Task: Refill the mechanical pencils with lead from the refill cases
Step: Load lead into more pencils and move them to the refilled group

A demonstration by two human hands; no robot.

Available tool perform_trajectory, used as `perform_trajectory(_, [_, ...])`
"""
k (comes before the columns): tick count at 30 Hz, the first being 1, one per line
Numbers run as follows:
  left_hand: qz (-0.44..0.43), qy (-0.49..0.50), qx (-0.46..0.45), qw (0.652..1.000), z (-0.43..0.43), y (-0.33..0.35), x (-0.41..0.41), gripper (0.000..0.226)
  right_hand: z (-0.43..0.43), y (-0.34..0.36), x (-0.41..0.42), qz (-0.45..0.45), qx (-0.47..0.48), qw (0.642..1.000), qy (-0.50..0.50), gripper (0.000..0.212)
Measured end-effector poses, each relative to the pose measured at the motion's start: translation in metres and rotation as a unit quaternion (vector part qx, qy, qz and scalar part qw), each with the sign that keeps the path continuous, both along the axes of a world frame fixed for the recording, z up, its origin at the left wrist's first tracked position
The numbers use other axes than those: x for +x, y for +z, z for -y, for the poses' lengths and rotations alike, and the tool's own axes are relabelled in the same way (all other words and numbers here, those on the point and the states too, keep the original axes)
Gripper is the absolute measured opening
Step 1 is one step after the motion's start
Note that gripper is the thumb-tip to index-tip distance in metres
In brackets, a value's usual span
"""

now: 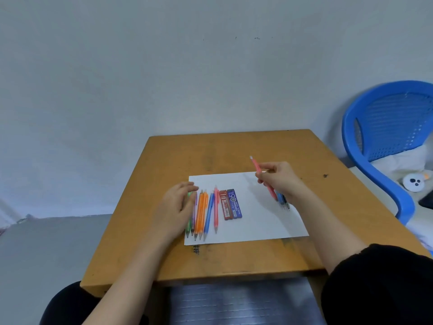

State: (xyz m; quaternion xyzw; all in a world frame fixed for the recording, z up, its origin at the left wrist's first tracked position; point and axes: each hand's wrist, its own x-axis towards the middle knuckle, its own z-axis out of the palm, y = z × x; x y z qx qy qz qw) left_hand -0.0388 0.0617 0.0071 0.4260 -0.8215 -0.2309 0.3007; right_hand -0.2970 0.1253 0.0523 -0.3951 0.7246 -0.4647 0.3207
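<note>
Blue chair (386, 127) flanks table (210, 151); left hand (178, 204) overlaps green pencil (188, 222).

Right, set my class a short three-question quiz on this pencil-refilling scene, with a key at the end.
1. True or false: the right hand holds a pink pencil.
2. Which refill case lies nearer the orange pencils? A red, B blue.
3. Fill in: the row of pencils and both cases lie on a sheet of white ____.

Key: 1 true. 2 A, the red case. 3 paper.
</note>
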Motion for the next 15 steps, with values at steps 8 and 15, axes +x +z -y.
perform_trajectory(8, [0.059, 0.106, -0.002, 0.993, 0.012, -0.025, 0.015, 0.036, 0.009, -0.037, 0.019, -0.163, 0.070, 0.984, -0.009, 0.034])
perform_trajectory(15, [0.114, 0.102, 0.040, 0.987, 0.022, -0.029, 0.017, 0.039, 0.015, -0.051, 0.024, -0.240, 0.057, 0.969, -0.029, 0.046])
